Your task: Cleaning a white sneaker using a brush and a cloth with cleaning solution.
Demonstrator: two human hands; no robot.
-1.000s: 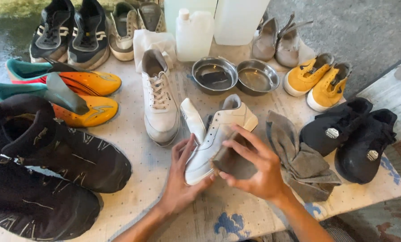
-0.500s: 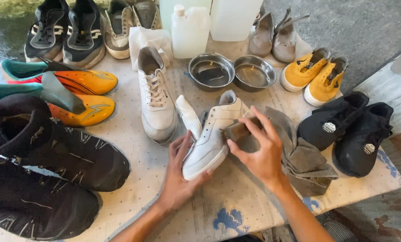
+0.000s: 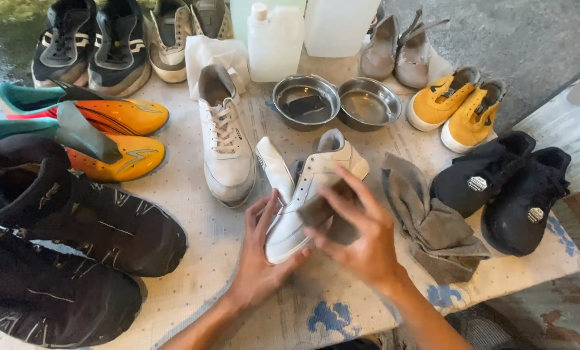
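Far left of frame: two big black boots are lying on the table, filling the lower left. Above them two orange cleats with teal heels are pointing right. Upper left: dark trainers are sitting at the table's far edge.

Left of centre: a white sneaker is lying lengthwise, toe toward the camera. A white bottle is standing behind it.

Centre: a second white shoe is resting tilted on the table, toe toward the lower edge. The left hand is cupping its toe end, fingers spread along the left side and thumb under the tip. The right hand is coming over the shoe from the right, its fingers closed around a grey pad, which is pressing on the shoe's upper.

Above centre: two steel bowls are sitting side by side, touching.

Right of centre: a grey cloth is lying crumpled just beside the right hand. Upper right: grey flats, then yellow shoes. Far right: two black shoes are sitting near the table edge.
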